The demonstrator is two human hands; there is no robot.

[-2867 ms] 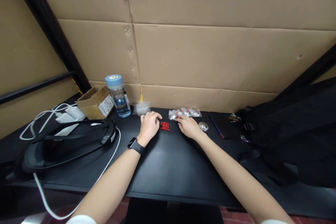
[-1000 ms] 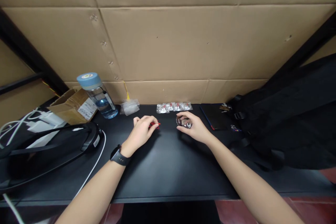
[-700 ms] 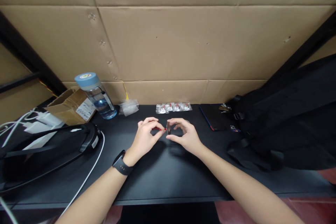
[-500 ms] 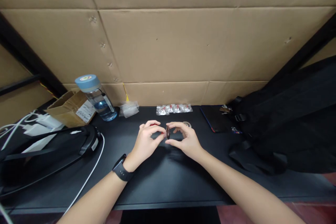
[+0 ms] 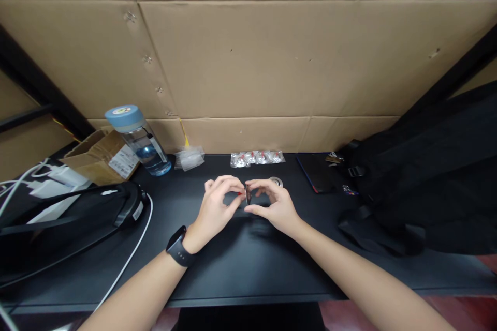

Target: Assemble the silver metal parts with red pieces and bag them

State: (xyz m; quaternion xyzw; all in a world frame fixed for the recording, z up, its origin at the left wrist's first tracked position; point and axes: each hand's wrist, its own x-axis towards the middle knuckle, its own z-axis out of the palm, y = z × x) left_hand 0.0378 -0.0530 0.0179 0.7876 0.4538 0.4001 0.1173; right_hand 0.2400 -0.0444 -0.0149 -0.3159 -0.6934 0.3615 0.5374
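Note:
Between my two hands, above the black tabletop, stands a small round disc (image 5: 248,195), seen nearly edge-on, dark on its right face. My right hand (image 5: 274,204) grips its rim between thumb and fingertips. From the left, my left hand (image 5: 220,201) pinches at the disc's other face, where a bit of red (image 5: 241,193) shows between the fingertips. What the red part is, I cannot make out. Just behind my right hand lies a silvery ring (image 5: 276,181), partly covered. Several round silvery pieces with red parts, in clear packets (image 5: 257,158), lie in a row farther back.
At left are a water bottle (image 5: 145,145), a cardboard box (image 5: 99,158), a black case (image 5: 77,227) and a white cable (image 5: 134,256). Clear plastic bags (image 5: 190,158) lie by the cardboard wall (image 5: 248,62). A dark flat item (image 5: 316,173) and a black backpack (image 5: 435,181) are at right.
The view has shifted slightly. My left fingers have curled over, hiding red that showed beyond them; a red bit now shows against the disc. My right hand keeps its grip.

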